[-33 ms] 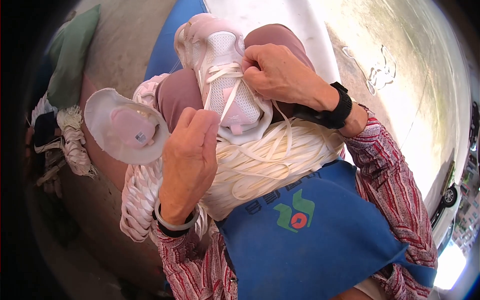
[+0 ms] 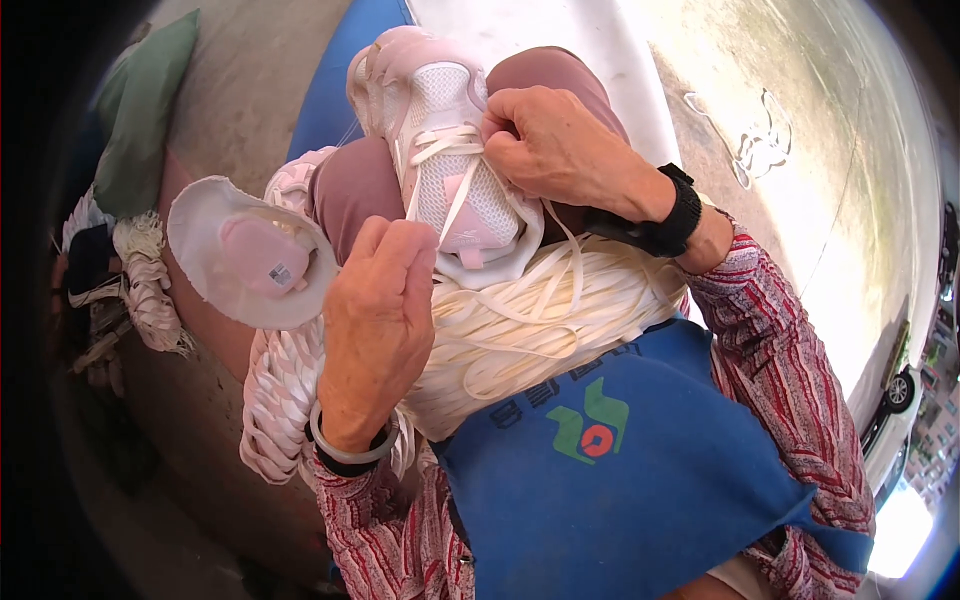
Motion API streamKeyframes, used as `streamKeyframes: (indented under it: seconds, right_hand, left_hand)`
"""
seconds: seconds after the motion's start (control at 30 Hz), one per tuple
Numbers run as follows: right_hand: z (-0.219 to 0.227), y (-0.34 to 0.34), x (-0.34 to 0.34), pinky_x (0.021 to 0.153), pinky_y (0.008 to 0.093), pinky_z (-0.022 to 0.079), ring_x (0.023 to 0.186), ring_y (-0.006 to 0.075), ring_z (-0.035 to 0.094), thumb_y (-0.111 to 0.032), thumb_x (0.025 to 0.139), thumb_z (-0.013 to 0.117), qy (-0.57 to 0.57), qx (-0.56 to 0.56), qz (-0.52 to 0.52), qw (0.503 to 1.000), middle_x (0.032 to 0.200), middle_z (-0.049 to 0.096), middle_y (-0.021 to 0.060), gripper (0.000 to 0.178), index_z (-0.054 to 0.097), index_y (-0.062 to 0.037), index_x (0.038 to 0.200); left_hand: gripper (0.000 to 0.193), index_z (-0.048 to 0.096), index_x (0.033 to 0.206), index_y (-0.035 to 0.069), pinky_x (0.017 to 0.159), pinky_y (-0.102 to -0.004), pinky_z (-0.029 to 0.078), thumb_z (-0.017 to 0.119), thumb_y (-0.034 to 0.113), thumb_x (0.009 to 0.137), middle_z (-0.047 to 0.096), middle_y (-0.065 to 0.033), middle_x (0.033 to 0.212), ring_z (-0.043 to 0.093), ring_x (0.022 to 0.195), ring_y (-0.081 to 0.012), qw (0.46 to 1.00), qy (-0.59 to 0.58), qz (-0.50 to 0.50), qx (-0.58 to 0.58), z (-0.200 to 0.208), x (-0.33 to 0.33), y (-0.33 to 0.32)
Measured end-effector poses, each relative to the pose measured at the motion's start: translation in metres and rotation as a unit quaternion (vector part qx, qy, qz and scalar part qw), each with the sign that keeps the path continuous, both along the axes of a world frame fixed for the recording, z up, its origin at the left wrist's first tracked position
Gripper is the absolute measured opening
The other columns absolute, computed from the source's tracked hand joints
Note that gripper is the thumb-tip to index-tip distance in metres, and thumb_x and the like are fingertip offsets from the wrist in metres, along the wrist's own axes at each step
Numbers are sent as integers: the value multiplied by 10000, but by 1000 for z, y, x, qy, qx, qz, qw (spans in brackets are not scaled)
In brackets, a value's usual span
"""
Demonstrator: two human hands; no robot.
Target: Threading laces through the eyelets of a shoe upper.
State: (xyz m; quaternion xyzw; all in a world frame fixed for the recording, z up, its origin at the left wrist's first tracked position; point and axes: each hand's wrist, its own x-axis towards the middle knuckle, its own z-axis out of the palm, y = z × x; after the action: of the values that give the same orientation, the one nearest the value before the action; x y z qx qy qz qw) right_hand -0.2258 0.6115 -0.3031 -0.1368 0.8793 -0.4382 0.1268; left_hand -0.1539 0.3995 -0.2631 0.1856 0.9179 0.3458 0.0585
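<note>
A pink and white mesh shoe upper (image 2: 440, 170) rests between my knees, its toe pointing away from me. White lace (image 2: 452, 142) crosses its front in a few rows. My left hand (image 2: 380, 310) is closed in a pinch below the upper's left side, and a strand of lace runs down to its fingertips. At the upper's right edge, by the eyelets, my right hand (image 2: 555, 150) is closed; its fingertips hide what they grip. A lace strand hangs below that hand onto a thick bundle of cream laces (image 2: 540, 320) across my lap.
Another shoe upper (image 2: 265, 255) with a pink tongue lies at my left, above a pink-white braided bundle (image 2: 275, 400). A blue apron (image 2: 620, 490) covers my lap. Farther left are lace bundles (image 2: 145, 270) and a green cloth (image 2: 150, 110). Loose lace (image 2: 765, 155) lies on the floor at right.
</note>
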Motion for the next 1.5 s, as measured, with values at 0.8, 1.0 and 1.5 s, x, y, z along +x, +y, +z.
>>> streamKeyframes:
  seconds: [0.8, 1.0, 1.5]
  right_hand:
    - [1, -10, 26, 631, 373, 527, 755, 263, 634, -123, 868, 691, 172, 55, 61, 982, 955, 564, 97, 247, 634, -96, 1106]
    - [0, -4, 33, 626, 361, 547, 772, 255, 642, -127, 871, 690, 202, 62, 125, 969, 1026, 565, 83, 269, 636, -105, 1133]
    - [18, -3, 56, 542, 355, 538, 721, 269, 632, -83, 850, 607, 193, 43, 167, 966, 924, 531, 100, 323, 543, -108, 1165]
  left_hand:
    - [158, 526, 867, 19, 601, -475, 458, 583, 149, 937, 560, -196, 784, 581, 707, -421, 988, -128, -60, 61, -11, 24, 23]
    - [215, 555, 825, 13, 610, -478, 445, 588, 187, 949, 558, -197, 744, 576, 688, -417, 978, -174, -89, 74, 6, 29, 23]
    - [272, 553, 737, -19, 577, -427, 418, 599, 146, 948, 508, -168, 685, 529, 606, -358, 966, -187, -106, 146, 20, 32, 32]
